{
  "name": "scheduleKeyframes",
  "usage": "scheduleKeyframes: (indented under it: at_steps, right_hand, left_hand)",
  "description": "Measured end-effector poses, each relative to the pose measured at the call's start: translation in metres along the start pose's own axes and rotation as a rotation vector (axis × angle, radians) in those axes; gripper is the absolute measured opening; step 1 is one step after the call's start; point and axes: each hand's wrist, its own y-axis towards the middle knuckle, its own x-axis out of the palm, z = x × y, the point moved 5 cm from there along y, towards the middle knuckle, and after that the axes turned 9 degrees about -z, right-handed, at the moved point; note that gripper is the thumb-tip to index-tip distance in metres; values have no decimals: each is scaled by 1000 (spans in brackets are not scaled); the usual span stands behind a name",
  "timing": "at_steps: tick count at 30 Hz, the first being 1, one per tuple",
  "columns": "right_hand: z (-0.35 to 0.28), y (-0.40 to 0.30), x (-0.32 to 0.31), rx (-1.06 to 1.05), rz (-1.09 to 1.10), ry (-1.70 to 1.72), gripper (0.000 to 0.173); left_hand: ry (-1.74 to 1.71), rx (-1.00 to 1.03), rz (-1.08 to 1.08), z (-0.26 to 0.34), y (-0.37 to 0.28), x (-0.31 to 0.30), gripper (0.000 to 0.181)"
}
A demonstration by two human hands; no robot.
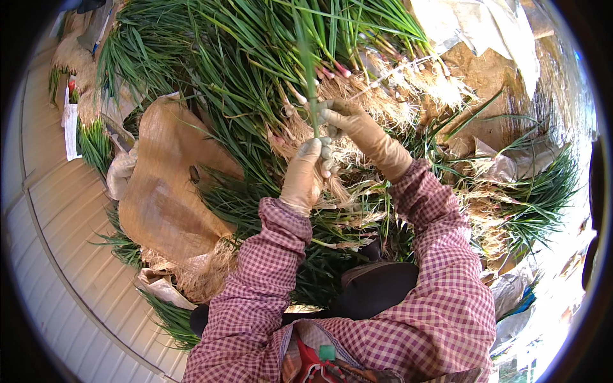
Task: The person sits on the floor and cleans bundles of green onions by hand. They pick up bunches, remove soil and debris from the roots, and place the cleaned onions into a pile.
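My left hand [306, 165], in a pale glove, is closed around the lower end of a green allium stalk [306, 62] that stands upright in front of me. Close above it on the right, my gloved right hand [342, 117] has its fingertips bent at the same stalk; whether they pinch it cannot be told. Behind both hands lies a large heap of green allium plants [244, 72] with white to pinkish bulb ends and long pale roots [402, 95]. More loose plants with roots [354, 220] lie below my hands, above my knees.
A brown woven sack [177, 191] lies at the left over rooty bundles. More green bundles lie at far left [95, 143] and at right [541, 201]. White sheeting [483, 28] covers the upper right. A ribbed pale wall or panel [81, 249] runs down the left side.
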Motion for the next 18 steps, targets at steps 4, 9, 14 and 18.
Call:
scheduleKeyframes:
  at_steps: [4,9,14,18]
  right_hand:
    - [21,-4,1,-108,15,-19,26]
    - [28,-5,-5,-68,210,681,16]
    - [73,-21,-49,-39,-230,-1020,20]
    - [-30,3,-31,-74,247,-1234,25]
  left_hand:
    - [482,38,222,-3,3,-10,14]
    - [-74,66,-211,-6,0,8,18]
    - [-455,228,-517,48,-27,29,23]
    - [-364,352,-89,72,-21,1,26]
